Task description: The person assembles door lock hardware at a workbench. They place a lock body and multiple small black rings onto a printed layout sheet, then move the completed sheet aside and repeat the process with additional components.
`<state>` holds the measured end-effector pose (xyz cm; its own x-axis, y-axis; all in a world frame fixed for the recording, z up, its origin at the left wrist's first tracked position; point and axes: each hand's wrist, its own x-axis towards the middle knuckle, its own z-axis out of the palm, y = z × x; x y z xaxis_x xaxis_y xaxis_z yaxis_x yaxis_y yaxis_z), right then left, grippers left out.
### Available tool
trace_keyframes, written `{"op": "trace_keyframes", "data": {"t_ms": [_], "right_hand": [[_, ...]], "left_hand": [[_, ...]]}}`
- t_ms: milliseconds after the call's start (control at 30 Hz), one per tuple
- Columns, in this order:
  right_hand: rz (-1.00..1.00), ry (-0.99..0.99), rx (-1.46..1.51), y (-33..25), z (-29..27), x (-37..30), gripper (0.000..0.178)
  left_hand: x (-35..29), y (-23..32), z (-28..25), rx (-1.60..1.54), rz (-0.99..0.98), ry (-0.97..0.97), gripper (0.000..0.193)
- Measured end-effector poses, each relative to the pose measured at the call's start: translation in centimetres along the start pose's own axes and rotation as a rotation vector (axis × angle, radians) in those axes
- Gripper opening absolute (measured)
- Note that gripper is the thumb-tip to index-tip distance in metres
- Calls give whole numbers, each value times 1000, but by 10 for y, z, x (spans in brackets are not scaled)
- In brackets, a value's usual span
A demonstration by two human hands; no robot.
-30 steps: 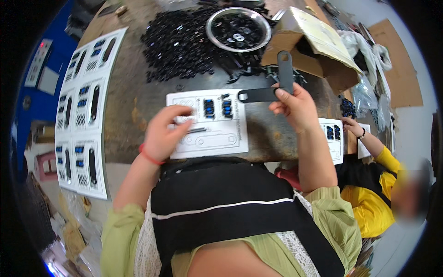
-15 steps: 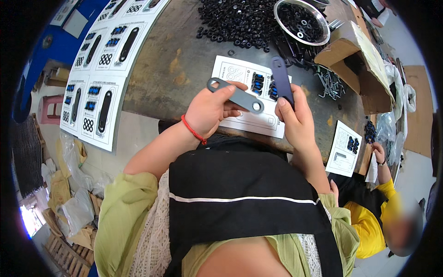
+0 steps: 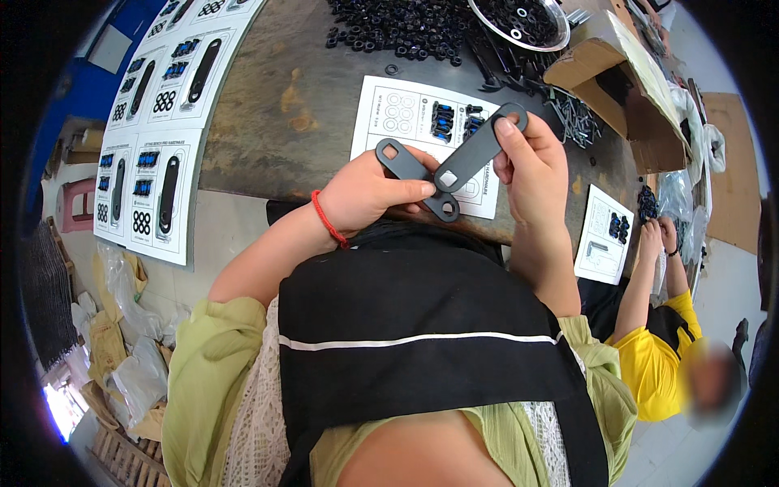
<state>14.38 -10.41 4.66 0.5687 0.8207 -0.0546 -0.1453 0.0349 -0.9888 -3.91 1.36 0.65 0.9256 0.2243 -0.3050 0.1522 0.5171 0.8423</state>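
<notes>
A dark grey flat bar (image 3: 403,165), with a hole at each end, is pinched between the thumb and fingers of my left hand (image 3: 361,188). My right hand (image 3: 537,172) grips a second flat bar (image 3: 477,151) by its upper end. That bar slants down to the left, and its square-holed lower end overlaps the first bar near my left thumb. Under the bars on the table lies a white printed card (image 3: 367,134) carrying dark bolts with blue bands (image 3: 442,122). The bars and my hands hide part of the card.
Black nuts (image 3: 389,32) are heaped at the back, beside a metal bowl (image 3: 560,36) of washers. An opened cardboard box (image 3: 649,122) and loose metal pieces (image 3: 578,122) lie right. Packed cards (image 3: 122,203) line the left. At right, a person in yellow (image 3: 641,373) works near another card (image 3: 599,252).
The right-hand bar has swung from nearly upright to a slant, and its lower end now meets the left-hand bar. The left-hand bar tilts more steeply. The co-worker's two hands are now together.
</notes>
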Motion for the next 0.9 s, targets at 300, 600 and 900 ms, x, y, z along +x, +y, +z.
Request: {"op": "trace_keyframes", "data": {"t_ms": [300,600,900], "right_hand": [[122,-41,100,16,-7,-1,13],[213,-29,123,15,-15,-5,13],[204,-180,-28,19,-8,-10,16]], "left_hand": [[4,-3,0,-40,63,-94,46],[8,-6,-6,6,-21,-24,57],[15,-11,3,-213,115,137,36]]}}
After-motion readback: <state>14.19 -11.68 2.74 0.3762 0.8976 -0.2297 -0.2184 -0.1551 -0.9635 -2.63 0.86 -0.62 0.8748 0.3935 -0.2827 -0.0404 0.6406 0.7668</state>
